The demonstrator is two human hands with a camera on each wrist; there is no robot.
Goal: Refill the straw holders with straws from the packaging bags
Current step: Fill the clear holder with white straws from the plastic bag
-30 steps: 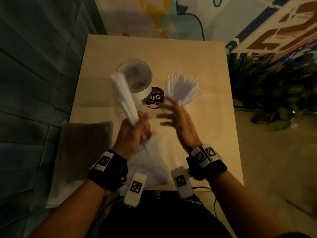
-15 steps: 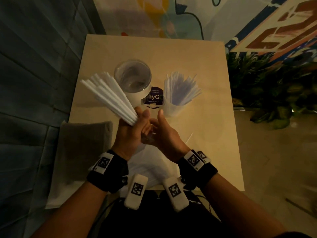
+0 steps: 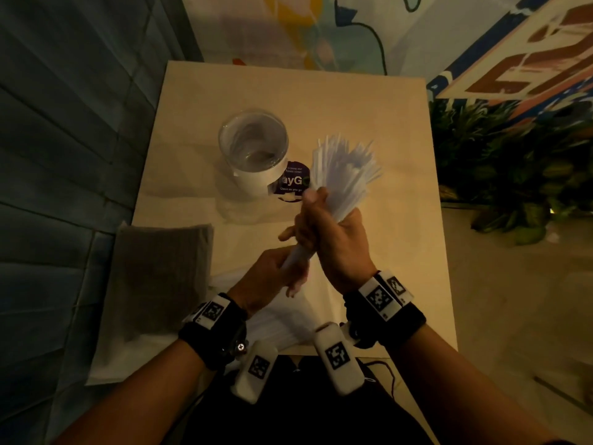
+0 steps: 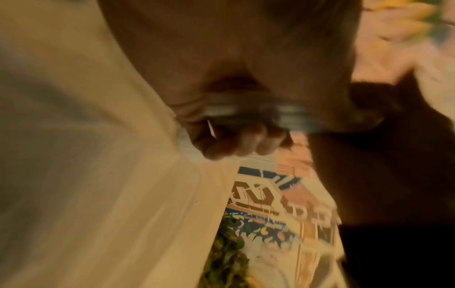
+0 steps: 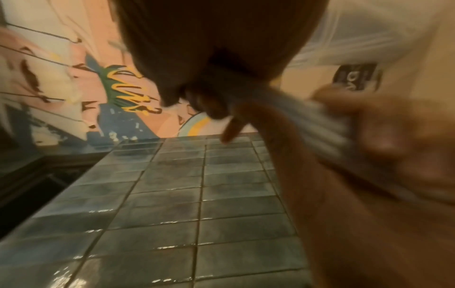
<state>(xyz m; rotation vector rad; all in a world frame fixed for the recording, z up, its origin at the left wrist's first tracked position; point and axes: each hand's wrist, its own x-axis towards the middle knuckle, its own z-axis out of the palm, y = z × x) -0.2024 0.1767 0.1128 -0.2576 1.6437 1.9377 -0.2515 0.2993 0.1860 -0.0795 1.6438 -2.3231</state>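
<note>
A thick bundle of white straws (image 3: 346,175) fans out up and to the right over the table's middle. My right hand (image 3: 330,232) grips the bundle at its waist, and my left hand (image 3: 276,277) holds its lower end just below. The wrist views show the fingers (image 4: 246,142) of my left hand and the fingers (image 5: 214,109) of my right hand curled round the blurred straws. A clear glass straw holder (image 3: 253,146) with a white band stands left of the bundle; few or no straws show inside. Any holder behind the bundle is hidden. A white packaging bag (image 3: 276,319) lies under my wrists.
The beige table (image 3: 369,107) carries a purple round sticker (image 3: 293,181) between the holder and the bundle. A grey cushion (image 3: 160,284) lies at the table's near left. Dark tiled wall (image 3: 64,155) runs along the left; green plants (image 3: 513,175) stand to the right.
The bundle has swung from the left of the glass holder across to its right. My right hand, bare before, has taken hold of it above my left hand.
</note>
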